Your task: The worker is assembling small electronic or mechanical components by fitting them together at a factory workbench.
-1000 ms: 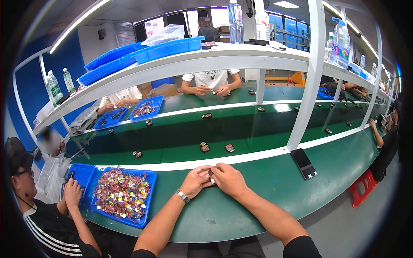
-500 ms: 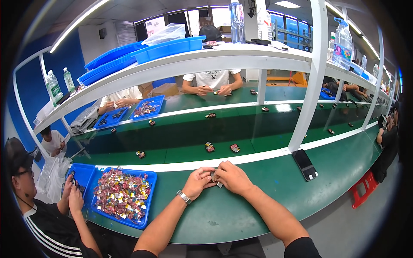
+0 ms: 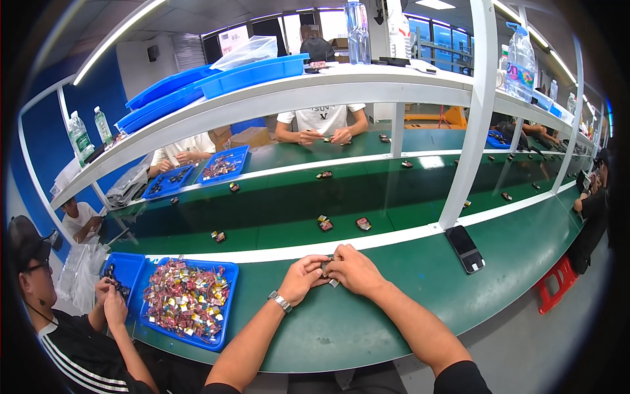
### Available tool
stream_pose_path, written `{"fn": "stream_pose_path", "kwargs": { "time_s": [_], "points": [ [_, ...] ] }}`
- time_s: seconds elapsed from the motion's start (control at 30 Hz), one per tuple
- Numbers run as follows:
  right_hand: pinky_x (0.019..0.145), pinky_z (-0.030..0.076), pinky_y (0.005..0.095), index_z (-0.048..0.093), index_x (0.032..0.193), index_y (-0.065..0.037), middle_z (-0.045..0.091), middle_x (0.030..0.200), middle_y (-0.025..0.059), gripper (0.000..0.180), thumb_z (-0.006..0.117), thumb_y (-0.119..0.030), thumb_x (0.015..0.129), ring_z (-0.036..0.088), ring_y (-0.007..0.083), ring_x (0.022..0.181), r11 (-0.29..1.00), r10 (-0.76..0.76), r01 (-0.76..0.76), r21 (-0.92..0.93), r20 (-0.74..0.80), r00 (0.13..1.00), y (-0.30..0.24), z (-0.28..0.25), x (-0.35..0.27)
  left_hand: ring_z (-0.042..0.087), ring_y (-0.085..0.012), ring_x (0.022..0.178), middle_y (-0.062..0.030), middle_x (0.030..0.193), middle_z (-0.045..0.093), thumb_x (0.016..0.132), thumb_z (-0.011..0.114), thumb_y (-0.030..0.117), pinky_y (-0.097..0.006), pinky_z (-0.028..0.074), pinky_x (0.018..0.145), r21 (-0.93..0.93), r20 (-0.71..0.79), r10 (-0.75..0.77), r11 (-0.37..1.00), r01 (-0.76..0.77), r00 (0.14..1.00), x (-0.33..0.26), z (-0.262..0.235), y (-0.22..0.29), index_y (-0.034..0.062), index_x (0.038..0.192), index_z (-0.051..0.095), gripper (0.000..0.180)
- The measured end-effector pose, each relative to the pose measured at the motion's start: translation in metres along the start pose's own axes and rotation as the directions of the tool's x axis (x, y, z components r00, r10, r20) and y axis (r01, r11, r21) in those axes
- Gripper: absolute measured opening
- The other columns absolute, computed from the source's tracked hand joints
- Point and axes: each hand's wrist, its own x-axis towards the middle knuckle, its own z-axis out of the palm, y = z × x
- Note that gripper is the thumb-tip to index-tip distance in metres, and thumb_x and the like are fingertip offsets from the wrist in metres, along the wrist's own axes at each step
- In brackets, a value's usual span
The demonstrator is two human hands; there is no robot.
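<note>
In front of me, above the green worktop (image 3: 295,341), my left hand (image 3: 302,279) and my right hand (image 3: 355,270) meet with fingertips closed around a small dark part. A silvery piece (image 3: 334,284) of it pokes out below the fingers. Most of the part is hidden, so its exact kind does not show. Left of my left forearm stands a blue tray (image 3: 233,295), heaped with small pink, yellow and silver electronic pieces (image 3: 180,302). A metal-band watch (image 3: 281,301) is on my left wrist.
Beyond a white rail (image 3: 262,251), a green conveyor belt (image 3: 275,230) carries small parts (image 3: 363,224). A black phone (image 3: 464,249) lies to the right, near a white post (image 3: 467,131). At left, a co-worker's hands (image 3: 111,299) work over another blue tray (image 3: 134,262). A shelf (image 3: 295,92) crosses above.
Parts on the belt have shifted slightly to the right. My hands stay together with only small finger movement. The co-worker's hands at left have lowered toward their tray.
</note>
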Motion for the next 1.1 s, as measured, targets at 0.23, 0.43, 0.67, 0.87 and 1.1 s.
{"fn": "stream_pose_path", "kwargs": {
  "time_s": [0.23, 0.43, 0.67, 0.87, 1.1],
  "points": [
    [0.097, 0.045, 0.0364, 0.071, 0.089, -0.008, 0.059, 0.116, 0.0052, 0.010, 0.069, -0.016, 0.083, 0.051, 0.0244, 0.116, 0.985, 0.071, -0.066, 0.162, -0.021, 0.997, 0.008, 0.005, -0.004, 0.062, -0.0168, 0.108, -0.0096, 0.122, 0.060, 0.092, 0.057, -0.002, -0.033, 0.055, 0.091, -0.068, 0.081, 0.010, 0.998, -0.005, 0.997, -0.002, -0.004, 0.000, 0.0019, 0.130, 0.048, 0.039],
    [0.100, 0.043, 0.0386, 0.070, 0.091, -0.008, 0.059, 0.122, 0.0057, 0.010, 0.068, -0.016, 0.084, 0.050, 0.0273, 0.118, 0.973, 0.098, -0.101, 0.206, 0.027, 0.995, 0.007, 0.005, -0.003, 0.062, -0.0167, 0.107, -0.0089, 0.122, 0.060, 0.091, 0.059, -0.002, -0.033, 0.055, 0.091, -0.061, 0.127, 0.017, 0.998, -0.010, 0.992, -0.001, -0.008, 0.000, 0.0017, 0.131, 0.047, 0.042],
    [0.101, 0.042, 0.0392, 0.069, 0.091, -0.007, 0.059, 0.123, 0.0063, 0.012, 0.070, -0.014, 0.082, 0.050, 0.0280, 0.118, 0.928, 0.041, -0.055, 0.368, 0.047, 0.998, 0.011, 0.007, -0.005, 0.063, -0.0167, 0.107, -0.0092, 0.121, 0.061, 0.094, 0.059, 0.004, -0.032, 0.055, 0.089, -0.032, 0.089, -0.033, 0.999, 0.036, 0.995, -0.004, -0.006, 0.002, 0.0027, 0.127, 0.049, 0.035],
    [0.099, 0.043, 0.0386, 0.071, 0.091, -0.008, 0.062, 0.118, 0.0058, 0.013, 0.072, -0.014, 0.080, 0.052, 0.0268, 0.116, 0.946, 0.104, -0.091, 0.312, -0.026, 0.994, 0.008, 0.009, -0.009, 0.063, -0.0160, 0.106, -0.0086, 0.120, 0.062, 0.095, 0.058, 0.007, -0.031, 0.056, 0.087, -0.060, 0.083, 0.006, 0.998, -0.001, 0.997, 0.000, -0.005, -0.003, 0.0031, 0.126, 0.050, 0.032],
    [0.095, 0.046, 0.0375, 0.073, 0.088, -0.008, 0.062, 0.114, 0.0047, 0.010, 0.073, -0.014, 0.080, 0.054, 0.0254, 0.113, 0.959, 0.174, -0.127, 0.255, -0.172, 0.970, -0.003, 0.022, -0.011, 0.063, -0.0158, 0.106, -0.0092, 0.120, 0.063, 0.096, 0.056, 0.008, -0.031, 0.055, 0.086, -0.081, 0.064, 0.007, 0.997, -0.001, 0.998, -0.001, -0.006, -0.001, 0.0031, 0.127, 0.051, 0.032]
  ]
}}
